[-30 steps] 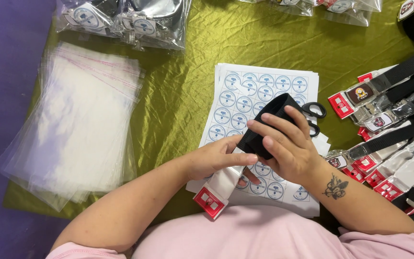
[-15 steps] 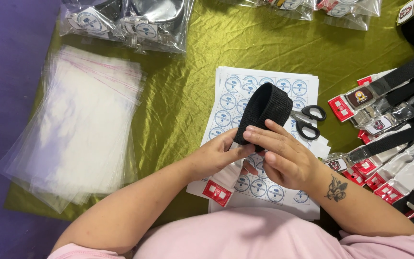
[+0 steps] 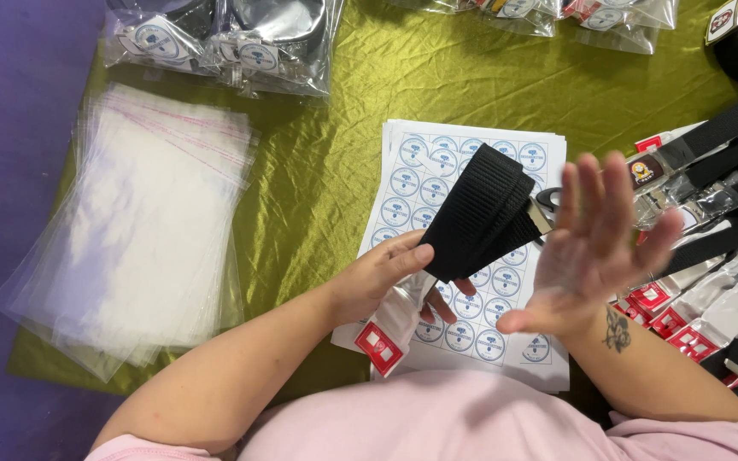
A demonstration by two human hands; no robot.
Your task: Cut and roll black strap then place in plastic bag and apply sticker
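Bright even overhead light, soft shadows under the forearms, sheen on the olive satin cloth [image 3: 335,171], glare on clear plastic bags [image 3: 215,38], motion-blurred open right hand [image 3: 595,243]

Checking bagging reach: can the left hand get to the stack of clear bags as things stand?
Probably not freely: the left hand is gripping the folded black strap. The path over the green cloth to the clear bags looks unobstructed, though.

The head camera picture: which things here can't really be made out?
- Scissors: head view, mostly hidden behind the folded black strap and the right hand.
- Right hand: fingers motion-blurred, so its grip is unclear.
- Round stickers on the sheet: designs too small to tell.
- Bagged items: cut off by the top edge, glare on plastic.
- Left hand: its fingertips are hidden under the strap.
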